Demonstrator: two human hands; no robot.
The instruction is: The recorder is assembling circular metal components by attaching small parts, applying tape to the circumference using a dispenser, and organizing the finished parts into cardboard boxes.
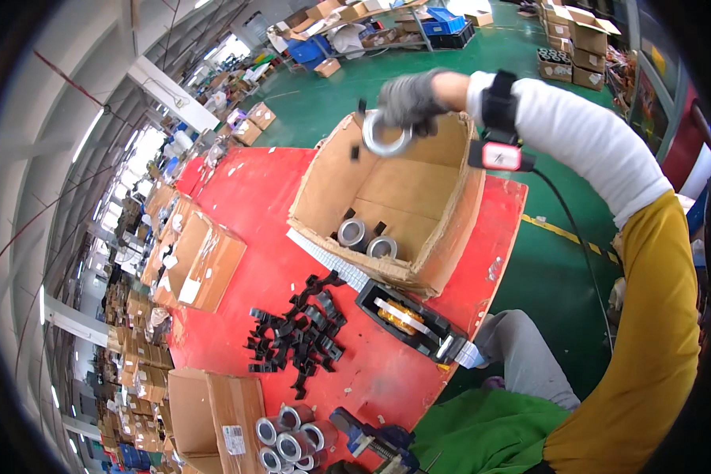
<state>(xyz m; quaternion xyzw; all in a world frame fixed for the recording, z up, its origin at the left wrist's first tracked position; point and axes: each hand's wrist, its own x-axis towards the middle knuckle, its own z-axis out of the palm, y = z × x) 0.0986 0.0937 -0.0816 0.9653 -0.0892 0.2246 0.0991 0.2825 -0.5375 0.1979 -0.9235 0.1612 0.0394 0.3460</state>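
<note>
i'm seeing yellow sleeve (pixel 656 340) nearest lens. right hand (pixel 409 99), grey-gloved, reaching out over open cardboard box (pixel 450 229), fingers pinching what looks like silvery metal ring (pixel 385 136), blurred. two similar rings (pixel 367 239) lying inside box. left hand showing nowhere.

Our right hand (pixel 409 99) is motion-blurred, so we cannot tell how its fingers grip the metal ring (pixel 385 134). Our left hand is out of view. At six o'clock the frame edge cuts the blue vise (pixel 375 442) and the metal cylinders (pixel 288 444).
</note>
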